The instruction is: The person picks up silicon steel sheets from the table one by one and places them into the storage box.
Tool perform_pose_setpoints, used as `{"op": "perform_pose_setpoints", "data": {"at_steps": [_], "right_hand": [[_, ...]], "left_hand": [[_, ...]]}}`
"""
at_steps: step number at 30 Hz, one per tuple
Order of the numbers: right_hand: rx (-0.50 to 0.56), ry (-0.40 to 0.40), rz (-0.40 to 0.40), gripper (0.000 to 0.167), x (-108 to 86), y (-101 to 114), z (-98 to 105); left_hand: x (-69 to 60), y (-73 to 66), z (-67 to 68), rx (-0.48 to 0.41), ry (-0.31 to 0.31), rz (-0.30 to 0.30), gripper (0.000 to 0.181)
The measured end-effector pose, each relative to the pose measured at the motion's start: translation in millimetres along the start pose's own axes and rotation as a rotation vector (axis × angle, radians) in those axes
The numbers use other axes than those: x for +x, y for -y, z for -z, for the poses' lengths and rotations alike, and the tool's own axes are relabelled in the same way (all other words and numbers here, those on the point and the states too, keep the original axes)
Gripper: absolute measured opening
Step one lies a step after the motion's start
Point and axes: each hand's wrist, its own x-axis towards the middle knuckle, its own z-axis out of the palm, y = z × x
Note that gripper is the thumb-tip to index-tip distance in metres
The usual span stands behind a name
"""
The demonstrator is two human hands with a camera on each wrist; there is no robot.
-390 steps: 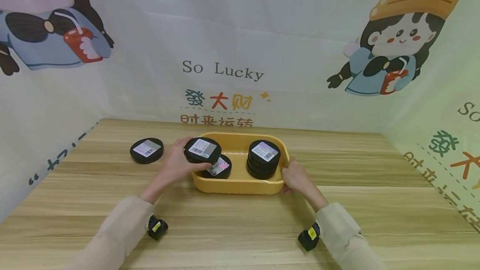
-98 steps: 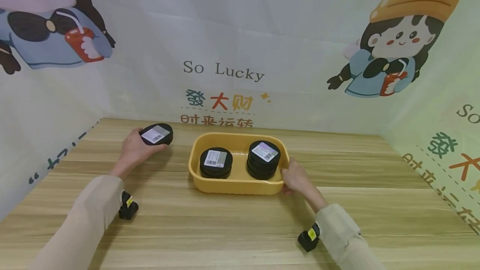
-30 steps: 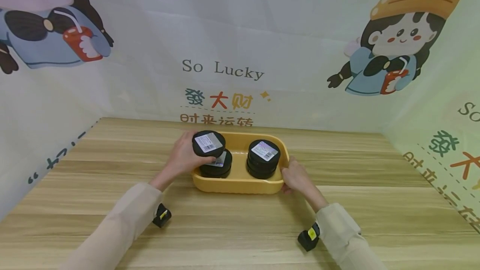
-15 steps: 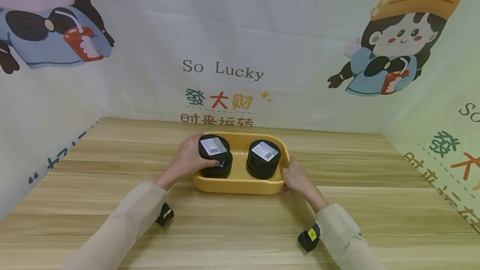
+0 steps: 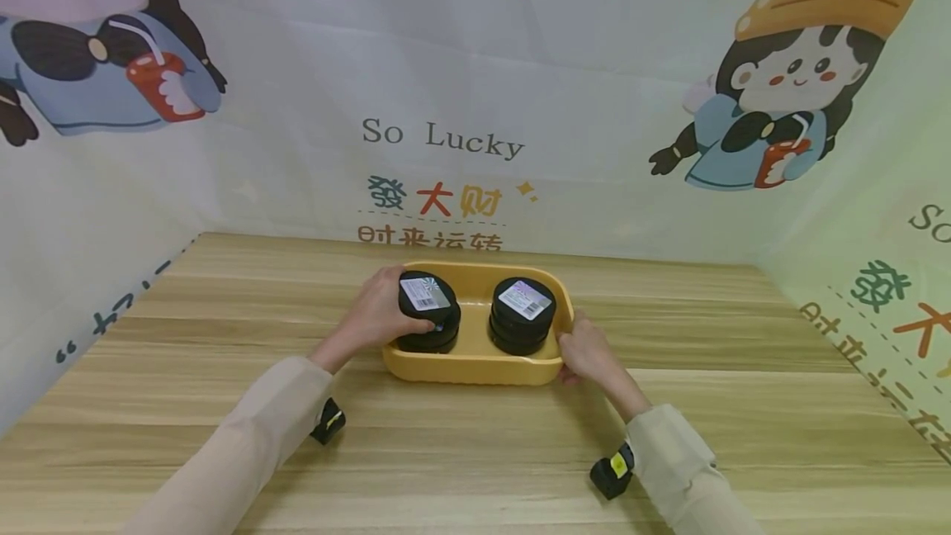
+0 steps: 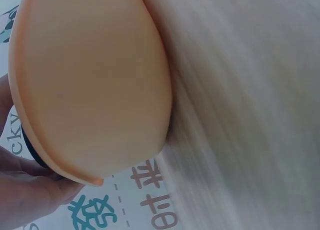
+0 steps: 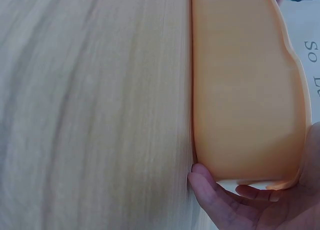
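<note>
A yellow plastic bin (image 5: 472, 371) stands on the table, holding two stacks of flat, round black containers with white labels. My left hand (image 5: 376, 314) reaches over the bin's left end. Between its thumb and fingers it grips the labelled top container (image 5: 425, 294) of the left stack, which sits slightly off the black container below (image 5: 432, 343). My right hand (image 5: 589, 347) holds the right end of the bin, beside the right stack (image 5: 522, 318). In the right wrist view, its fingers (image 7: 220, 202) curl around the bin's end. The bin wall mostly hides the containers from both wrist cameras.
The wooden table (image 5: 475, 452) extends around the bin on all sides. A printed white cloth (image 5: 297, 106) hangs behind it and along both sides. Small black wrist cameras, such as the right one (image 5: 612, 473), sit below the cuffs.
The container lying left of the bin was picked up by my left hand and carried right, over the left stack. In the last second it came down onto that stack. My right hand stayed put.
</note>
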Motion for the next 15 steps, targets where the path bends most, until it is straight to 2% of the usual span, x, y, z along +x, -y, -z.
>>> {"op": "perform_pose_setpoints", "data": {"at_steps": [8, 15], "right_hand": [[-0.002, 0.005, -0.004, 0.036, -0.6, 0, 0], [-0.005, 0.002, -0.002, 0.036, 0.3, -1, 0]], "left_hand": [[6.3, -6.3, 3.7, 0.069, 0.078, 0.044, 0.095], [10.4, -14.6, 6.5, 0.132, 0.128, 0.052, 0.095]]}}
